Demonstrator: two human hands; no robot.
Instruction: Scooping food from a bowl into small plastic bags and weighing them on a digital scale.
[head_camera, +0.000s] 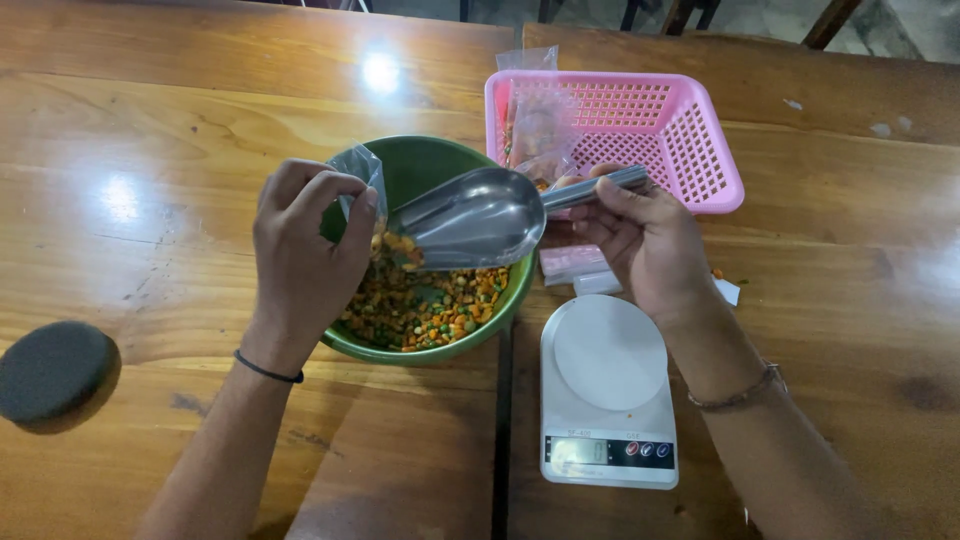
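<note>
Two hands work over the round green bowl (432, 170) of mixed chopped vegetables (432, 305) on the wooden table (150, 150). My left hand (305, 250) pinches the mouth of a small clear plastic bag (362, 172), fingers curled tight around it. My right hand (645, 235) grips the handle of a shiny metal scoop (470, 215) (its lip tilted toward the bag). A white digital kitchen scale (608, 390) sits just beside the bowl, a pink plastic basket (690, 150) behind.
</note>
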